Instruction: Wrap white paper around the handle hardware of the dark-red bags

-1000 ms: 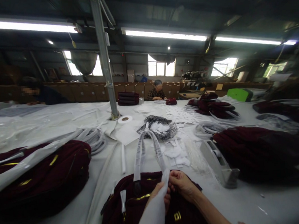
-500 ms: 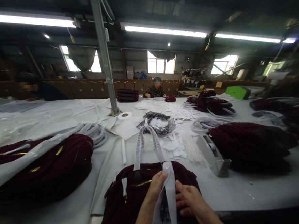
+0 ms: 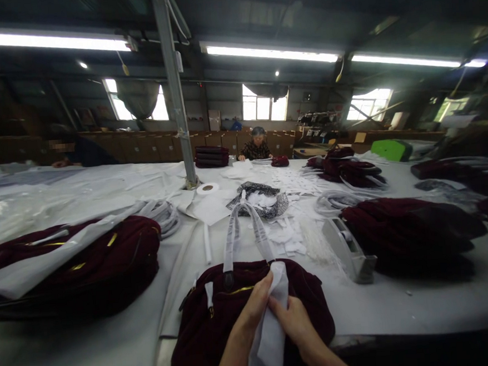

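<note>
A dark maroon handbag (image 3: 204,336) with yellow zips lies in front of me at the table's near edge. Its two handles (image 3: 231,239), covered in whitish wrap, stretch away from me. Over the bag's right half runs a strip of white wrapping (image 3: 266,346). My left hand (image 3: 258,296) pinches this strip from the left, near its upper end. From the right, my right hand (image 3: 293,316) grips the same strip, thumb against it and fingers partly hidden behind. A white-wrapped zip pull (image 3: 210,297) hangs on the bag's left.
More maroon bags lie left (image 3: 127,252) and right (image 3: 389,228). A grey tape dispenser (image 3: 351,253) stands beside the right pile. Beyond the handles are a patterned bag of white pieces (image 3: 279,205), a white roll (image 3: 207,189) and a metal post (image 3: 174,87). Two people sit farther off.
My right hand, which was apart from the strip with fingers spread, has closed on it. The strip's opening, with dark parts showing inside, is now covered over. The view has shifted slightly.
</note>
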A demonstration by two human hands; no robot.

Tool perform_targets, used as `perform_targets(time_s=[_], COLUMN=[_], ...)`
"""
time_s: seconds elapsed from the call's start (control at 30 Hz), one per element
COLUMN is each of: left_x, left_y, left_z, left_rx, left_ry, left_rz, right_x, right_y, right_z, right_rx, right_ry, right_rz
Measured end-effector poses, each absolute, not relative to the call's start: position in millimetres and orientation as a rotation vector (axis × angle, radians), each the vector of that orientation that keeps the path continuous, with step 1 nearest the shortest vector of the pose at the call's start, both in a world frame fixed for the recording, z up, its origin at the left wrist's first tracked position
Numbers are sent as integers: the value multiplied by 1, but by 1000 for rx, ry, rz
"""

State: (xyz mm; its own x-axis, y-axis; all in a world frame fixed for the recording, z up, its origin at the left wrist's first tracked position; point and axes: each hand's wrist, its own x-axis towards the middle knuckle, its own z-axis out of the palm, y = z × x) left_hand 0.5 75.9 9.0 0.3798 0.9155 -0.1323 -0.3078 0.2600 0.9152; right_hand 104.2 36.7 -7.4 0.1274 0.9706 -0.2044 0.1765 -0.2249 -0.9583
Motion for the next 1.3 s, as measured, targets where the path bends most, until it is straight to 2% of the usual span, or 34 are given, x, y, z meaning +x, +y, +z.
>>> perform_targets(time_s=[0.13,0.33,0.53,0.63,0.83,1.0,1.17,1.3], left_x=[-17,-32,-34,-34,-28,-34,-41,-34], left_y=[42,14,18,18,8,3,1,-4], left_z=[20,6,10,13,15,14,8,9], left_rx=[1234,1431,1456,1484,1548,1308,1237,1371], left_ry=[911,1173,1374,1357,1457,1468,1234,1315], left_rz=[877,937,781,780,864,1018,1004,1028], right_x=[105,106,117,119,106,96,95,98], right_y=[38,37,36,36,42,45,45,45], right_z=[-9,-12,-2,2,7,1,-8,-11], right_rx=[-1620,-1568,-1495,-1457,-1641,-1494,-1435,-1372], right_ry=[-1210,-1310,-1137,-1171,-1081,-1168,-1127,-1077], right_rz=[1160,1141,1581,1629,1510,1302,1310,1322])
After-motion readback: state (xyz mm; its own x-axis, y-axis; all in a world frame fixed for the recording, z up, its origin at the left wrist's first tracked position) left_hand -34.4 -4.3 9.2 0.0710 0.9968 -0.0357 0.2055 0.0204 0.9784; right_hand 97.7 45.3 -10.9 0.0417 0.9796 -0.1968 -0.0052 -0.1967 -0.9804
